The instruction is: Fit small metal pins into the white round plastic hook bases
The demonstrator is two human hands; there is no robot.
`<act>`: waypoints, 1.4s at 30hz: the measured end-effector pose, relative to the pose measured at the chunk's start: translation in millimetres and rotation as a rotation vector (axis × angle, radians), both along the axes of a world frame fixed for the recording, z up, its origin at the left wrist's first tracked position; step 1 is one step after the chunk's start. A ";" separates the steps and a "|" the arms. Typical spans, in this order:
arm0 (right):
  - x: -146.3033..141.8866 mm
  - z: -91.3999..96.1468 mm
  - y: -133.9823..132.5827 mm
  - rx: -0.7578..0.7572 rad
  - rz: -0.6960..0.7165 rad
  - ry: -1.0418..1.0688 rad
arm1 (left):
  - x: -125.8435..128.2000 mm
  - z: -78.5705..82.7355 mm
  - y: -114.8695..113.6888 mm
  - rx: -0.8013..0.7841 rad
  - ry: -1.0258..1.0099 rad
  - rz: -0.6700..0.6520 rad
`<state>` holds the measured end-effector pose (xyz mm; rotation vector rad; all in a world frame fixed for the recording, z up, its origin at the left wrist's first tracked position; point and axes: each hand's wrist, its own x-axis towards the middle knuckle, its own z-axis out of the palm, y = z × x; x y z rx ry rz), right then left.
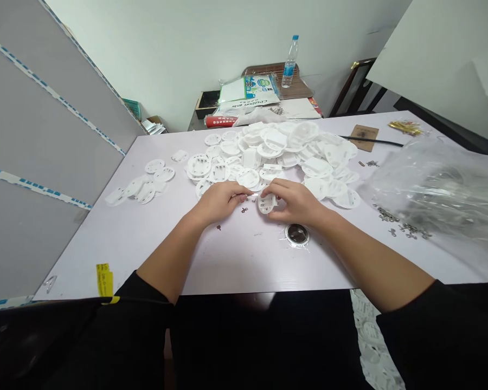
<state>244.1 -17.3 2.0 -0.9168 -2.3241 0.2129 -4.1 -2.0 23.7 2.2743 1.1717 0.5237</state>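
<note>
Person seated at a pale lilac desk (228, 254), seen from the head camera. The right hand (290, 201) forms a closed grip on a white plastic disc (265, 204), which is held upright at mid-desk, between both hands. The left hand (217, 201) sits just beside the disc with its fingertips (241, 194) drawn together; whether this grip holds anything is too small to tell. Small metal clips (244, 209) lie on the desk just below the hands, near a round dark-centred disc in clear film (297, 234). Behind the hands spreads a large heap of white plastic discs (268, 157), with a smaller group of discs (146, 181) to the left. To the right lie a clear plastic bag (435, 189) and scattered metal pieces (402, 225).
</note>
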 end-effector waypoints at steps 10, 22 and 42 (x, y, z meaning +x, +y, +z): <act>1.1 0.0 -1.9 -0.136 0.028 -0.124 | 4.5 -15.9 -2.3 0.276 0.268 -0.223; 0.4 -0.9 -0.6 -0.148 0.039 -0.120 | 6.8 -17.6 -2.6 0.269 0.254 -0.210; 0.1 0.1 -1.0 -0.163 0.028 -0.120 | 6.7 -22.0 -0.7 0.225 0.217 -0.216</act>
